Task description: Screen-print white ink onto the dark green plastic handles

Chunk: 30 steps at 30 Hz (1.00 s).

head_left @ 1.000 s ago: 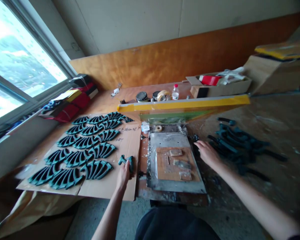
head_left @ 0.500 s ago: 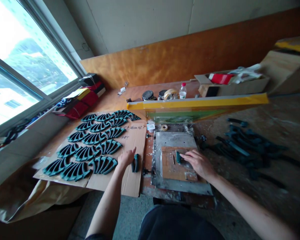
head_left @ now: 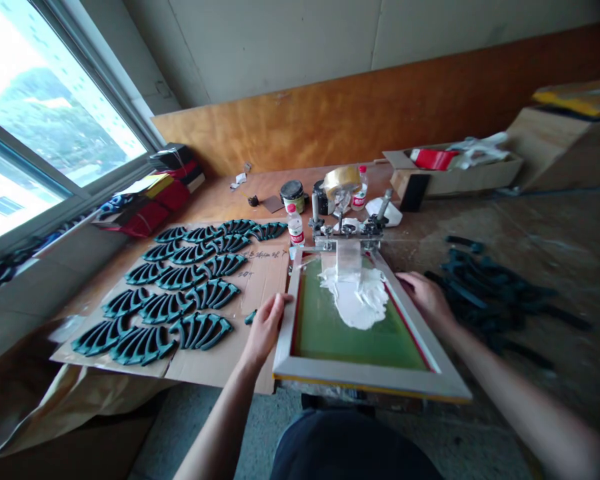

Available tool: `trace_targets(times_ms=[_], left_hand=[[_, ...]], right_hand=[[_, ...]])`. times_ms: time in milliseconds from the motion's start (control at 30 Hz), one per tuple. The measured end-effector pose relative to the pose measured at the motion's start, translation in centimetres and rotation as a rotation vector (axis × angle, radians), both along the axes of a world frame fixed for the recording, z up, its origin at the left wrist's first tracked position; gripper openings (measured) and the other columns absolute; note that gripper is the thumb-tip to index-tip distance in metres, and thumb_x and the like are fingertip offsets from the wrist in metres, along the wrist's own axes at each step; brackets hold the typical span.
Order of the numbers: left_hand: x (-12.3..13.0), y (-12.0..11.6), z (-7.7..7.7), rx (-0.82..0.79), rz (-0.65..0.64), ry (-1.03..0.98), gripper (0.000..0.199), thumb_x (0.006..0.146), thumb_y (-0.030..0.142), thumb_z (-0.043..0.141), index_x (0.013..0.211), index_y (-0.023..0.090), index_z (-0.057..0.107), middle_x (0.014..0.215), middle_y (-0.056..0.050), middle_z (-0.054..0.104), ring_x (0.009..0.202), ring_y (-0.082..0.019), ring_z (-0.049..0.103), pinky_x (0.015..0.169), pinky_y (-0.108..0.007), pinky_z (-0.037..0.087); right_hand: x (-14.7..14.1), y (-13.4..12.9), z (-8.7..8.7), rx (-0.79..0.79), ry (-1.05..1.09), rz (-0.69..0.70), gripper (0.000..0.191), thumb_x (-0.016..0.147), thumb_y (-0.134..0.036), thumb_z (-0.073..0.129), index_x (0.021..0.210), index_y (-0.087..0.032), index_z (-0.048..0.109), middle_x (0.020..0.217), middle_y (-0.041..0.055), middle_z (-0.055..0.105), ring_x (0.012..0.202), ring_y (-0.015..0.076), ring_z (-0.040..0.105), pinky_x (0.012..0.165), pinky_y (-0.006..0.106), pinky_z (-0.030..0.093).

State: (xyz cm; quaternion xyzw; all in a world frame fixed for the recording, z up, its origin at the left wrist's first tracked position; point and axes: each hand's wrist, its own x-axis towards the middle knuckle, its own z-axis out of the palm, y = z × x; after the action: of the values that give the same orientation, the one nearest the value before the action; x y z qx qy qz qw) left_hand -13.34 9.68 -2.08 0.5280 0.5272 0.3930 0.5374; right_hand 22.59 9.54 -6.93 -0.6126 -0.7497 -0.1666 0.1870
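A metal-edged screen frame (head_left: 283,353) with green mesh lies low over the bench, hinged to a clamp (head_left: 347,232) at its back. White paste (head_left: 361,303) is spread on the mesh, with a pale scraper (head_left: 349,259) at its upper end. My left hand (head_left: 266,325) has its fingers closed on the frame's left edge. On the right edge rests my right hand (head_left: 427,298), fingers curled against the rim. Rows of dark green curved parts (head_left: 145,340) sit on cardboard (head_left: 255,287) at the left. The frame hides the plate below.
A loose pile of dark green parts (head_left: 480,287) lies at the right. Behind the frame stand a bottle (head_left: 295,227), a jar (head_left: 293,195) and a tape roll (head_left: 342,180). An open carton (head_left: 460,177) stands at the back right, with a window at the left.
The raised frame has come down over the plate, showing its paste and clamp. Both hands have moved to its sides; my right hand has left the small green part.
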Motion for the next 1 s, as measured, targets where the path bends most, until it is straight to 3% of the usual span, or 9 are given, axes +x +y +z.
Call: trace_targets(times_ms=[67,133,233,333,433,567,733,833,1000], left_hand=[[-0.2,-1.0,-3.9,-0.066,-0.023,0.063,0.058,0.084,0.057,0.054,0.127,0.019,0.055,0.077,-0.002,0.065,0.068,-0.016,0.059,0.060,-0.024,0.046],[0.1,-1.4,-7.1,-0.082,-0.013,0.132,0.063,0.085,0.051,0.055,0.138,0.020,0.045,0.077,-0.001,0.065,0.071,-0.017,0.061,0.064,-0.025,0.046],[0.5,-1.1,-9.6,-0.058,0.001,0.256,0.062,0.085,0.047,0.054,0.141,0.022,0.043,0.079,-0.002,0.066,0.073,-0.019,0.063,0.070,-0.027,0.047],[0.4,-0.9,-9.9,-0.051,-0.013,0.305,0.058,0.086,0.047,0.053,0.138,0.023,0.047,0.085,-0.004,0.069,0.079,-0.021,0.064,0.073,-0.029,0.047],[0.3,-1.0,-9.6,-0.063,-0.027,0.339,0.056,0.087,0.048,0.050,0.137,0.024,0.048,0.091,-0.005,0.070,0.083,-0.022,0.066,0.075,-0.029,0.047],[0.3,-1.0,-9.5,-0.045,-0.030,0.344,0.053,0.088,0.047,0.050,0.135,0.022,0.050,0.091,-0.006,0.070,0.083,-0.022,0.066,0.077,-0.030,0.048],[0.4,-0.9,-9.7,-0.105,0.028,0.201,0.058,0.081,0.046,0.060,0.133,0.022,0.052,0.087,-0.005,0.070,0.081,-0.022,0.065,0.075,-0.031,0.050],[0.3,-0.8,-10.0,-0.120,0.028,0.162,0.060,0.080,0.048,0.061,0.133,0.021,0.052,0.085,-0.005,0.070,0.080,-0.022,0.065,0.073,-0.031,0.051],[0.2,-0.7,-9.5,-0.122,-0.004,0.110,0.066,0.082,0.053,0.058,0.137,0.018,0.048,0.087,-0.006,0.069,0.077,-0.019,0.065,0.067,-0.027,0.050]], right_hand=[[-0.7,2.1,1.7,0.003,0.129,0.036,0.032,0.090,-0.024,0.052,0.118,-0.012,0.061,0.106,0.0122,0.066,0.090,0.0202,0.064,0.076,0.031,0.054],[-2.7,3.9,2.9,-0.045,0.202,0.108,0.051,0.081,-0.028,0.068,0.128,-0.013,0.054,0.120,0.0152,0.059,0.107,0.0267,0.058,0.088,0.038,0.050],[-6.2,5.1,3.2,-0.265,0.123,0.204,0.039,0.074,-0.023,0.073,0.110,-0.016,0.061,0.106,0.0116,0.063,0.102,0.0283,0.057,0.086,0.038,0.048],[-7.5,3.3,2.0,-0.411,0.097,0.269,0.009,0.080,-0.014,0.061,0.087,-0.020,0.063,0.088,0.0061,0.065,0.087,0.0226,0.059,0.077,0.032,0.047],[-6.4,-0.1,1.0,-0.405,0.077,0.431,0.019,0.081,-0.006,0.048,0.081,-0.020,0.062,0.083,0.0057,0.063,0.084,0.0209,0.056,0.075,0.031,0.044],[-4.8,-2.1,1.9,-0.482,0.066,0.652,0.026,0.076,-0.002,0.045,0.080,-0.020,0.063,0.082,0.0047,0.063,0.082,0.0201,0.055,0.075,0.031,0.044],[-5.6,-2.3,1.3,-0.318,0.148,0.522,0.028,0.079,-0.004,0.046,0.085,-0.020,0.067,0.083,0.0053,0.065,0.083,0.0208,0.058,0.075,0.033,0.046],[-5.6,-4.1,-0.2,-0.176,0.136,0.582,0.035,0.080,-0.004,0.043,0.098,-0.019,0.069,0.096,0.0091,0.068,0.094,0.0224,0.059,0.083,0.036,0.048],[-5.5,-2.8,1.1,-0.329,0.201,0.513,0.019,0.086,-0.018,0.056,0.100,-0.022,0.068,0.091,0.0053,0.069,0.088,0.0209,0.062,0.082,0.035,0.049]])
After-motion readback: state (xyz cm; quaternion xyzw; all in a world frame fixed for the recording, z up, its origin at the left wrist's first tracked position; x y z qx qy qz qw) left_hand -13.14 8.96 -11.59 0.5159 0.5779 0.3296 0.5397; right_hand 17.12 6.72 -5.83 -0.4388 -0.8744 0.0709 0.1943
